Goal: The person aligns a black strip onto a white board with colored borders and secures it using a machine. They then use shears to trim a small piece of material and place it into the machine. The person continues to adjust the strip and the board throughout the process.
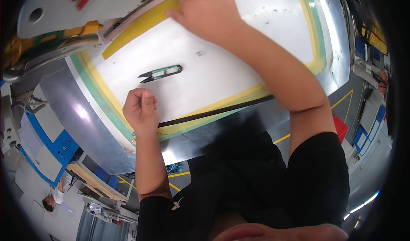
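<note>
1. One pair of thread snips (161, 73) is seen lying on the white worktop (239, 57), untouched, just above the left hand (141, 110).
2. The left hand's fingers (147, 102) are clenched, pinching one thin black strip (218, 110) near the snips.
3. The right hand (205, 12), well beyond the snips, is pressed flat on one yellow strip (141, 27), fingers released.

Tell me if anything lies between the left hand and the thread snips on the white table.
Nothing visible does. The left hand is closed in a fist at the near edge of the white work surface, and the small green-handled metal thread snips lie just beyond it with only bare white surface between them.
</note>
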Demonstrator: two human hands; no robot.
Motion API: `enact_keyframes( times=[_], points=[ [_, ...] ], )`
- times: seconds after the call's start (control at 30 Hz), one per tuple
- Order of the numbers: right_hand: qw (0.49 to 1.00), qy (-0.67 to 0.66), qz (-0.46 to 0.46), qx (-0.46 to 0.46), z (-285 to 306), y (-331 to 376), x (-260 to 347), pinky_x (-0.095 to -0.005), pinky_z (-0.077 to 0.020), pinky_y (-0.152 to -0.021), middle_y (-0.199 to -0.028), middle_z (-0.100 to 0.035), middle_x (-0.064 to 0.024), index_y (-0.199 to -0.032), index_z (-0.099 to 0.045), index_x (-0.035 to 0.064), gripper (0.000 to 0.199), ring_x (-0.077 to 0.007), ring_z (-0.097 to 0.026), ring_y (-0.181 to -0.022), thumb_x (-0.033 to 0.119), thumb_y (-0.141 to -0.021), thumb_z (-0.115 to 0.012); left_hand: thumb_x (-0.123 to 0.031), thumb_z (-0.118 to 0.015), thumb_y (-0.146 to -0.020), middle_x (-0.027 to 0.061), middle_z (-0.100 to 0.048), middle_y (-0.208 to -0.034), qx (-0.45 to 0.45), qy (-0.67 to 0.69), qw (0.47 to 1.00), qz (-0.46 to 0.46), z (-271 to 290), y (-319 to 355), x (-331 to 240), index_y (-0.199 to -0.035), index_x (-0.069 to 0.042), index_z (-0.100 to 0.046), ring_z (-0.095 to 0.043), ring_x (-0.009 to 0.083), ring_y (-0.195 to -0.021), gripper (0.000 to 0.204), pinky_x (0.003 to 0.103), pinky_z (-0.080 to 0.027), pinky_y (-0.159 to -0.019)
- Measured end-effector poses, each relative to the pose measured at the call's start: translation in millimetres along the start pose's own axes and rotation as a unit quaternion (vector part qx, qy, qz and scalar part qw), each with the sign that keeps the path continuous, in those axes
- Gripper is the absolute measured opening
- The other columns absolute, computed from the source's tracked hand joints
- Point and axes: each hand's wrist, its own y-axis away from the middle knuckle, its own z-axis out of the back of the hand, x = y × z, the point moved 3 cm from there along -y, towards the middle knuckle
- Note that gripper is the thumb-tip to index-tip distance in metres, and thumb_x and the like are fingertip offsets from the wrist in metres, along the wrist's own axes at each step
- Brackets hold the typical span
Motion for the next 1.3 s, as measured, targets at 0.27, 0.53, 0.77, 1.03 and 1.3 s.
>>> enact_keyframes(
  times=[0.27,0.53,0.77,1.03,1.3],
  points=[
    [0.999,-0.054,-0.006,-0.004,1,-1,-28,-0.0441,-0.0537,-0.060,-0.078,-0.073,-0.0161,-0.107,-0.071,-0.0016,0.031,-0.0363,-0.070,-0.068,0.025,-0.096,-0.061,-0.019,-0.068,-0.103,0.0027,-0.063,-0.075,-0.022,-0.014,1.000,0.009,0,0,-2,-0.094,-0.002,-0.062,-0.055,0.0073,-0.063,0.020,0.021,-0.045,-0.058],
    [0.999,-0.041,-0.007,-0.024,-8,2,-30,-0.0410,-0.0525,-0.055,-0.072,-0.068,-0.0073,-0.130,-0.064,0.0050,0.044,-0.0266,-0.068,-0.063,0.032,-0.095,-0.066,-0.018,-0.066,-0.104,0.0015,-0.063,-0.075,-0.027,-0.024,0.997,0.065,-3,-1,0,-0.096,-0.003,-0.063,-0.054,0.0054,-0.062,0.017,0.021,-0.044,-0.056],
    [0.998,-0.064,0.001,-0.002,4,-2,-22,-0.0412,-0.0530,-0.056,-0.072,-0.069,-0.0082,-0.127,-0.065,0.0041,0.042,-0.0278,-0.067,-0.061,0.031,-0.095,-0.065,-0.019,-0.068,-0.103,0.0011,-0.064,-0.070,-0.033,-0.074,0.994,0.072,0,-2,-1,-0.091,-0.001,-0.066,-0.056,0.0060,-0.061,0.021,0.023,-0.047,-0.055],
    [0.995,-0.059,-0.067,0.054,16,1,-19,-0.0445,-0.0570,-0.071,-0.088,-0.073,-0.0128,-0.132,-0.061,0.0050,0.044,-0.0317,-0.071,-0.077,0.032,-0.097,-0.063,-0.017,-0.073,-0.097,0.0103,-0.066,-0.071,-0.014,-0.137,0.990,-0.029,-7,-14,0,-0.091,0.000,-0.068,-0.063,0.0181,-0.062,0.018,0.032,-0.052,-0.061],
    [0.992,-0.090,-0.088,-0.028,79,152,41,-0.0449,-0.0538,-0.072,-0.091,-0.067,-0.0158,-0.105,-0.068,0.0033,0.020,-0.0353,-0.066,-0.080,0.021,-0.096,-0.069,-0.016,-0.067,-0.097,0.0189,-0.066,-0.082,0.005,-0.138,0.970,-0.202,-12,-14,-11,-0.086,-0.001,-0.064,-0.064,0.0392,-0.078,0.018,0.048,-0.052,-0.070]
  ],
)
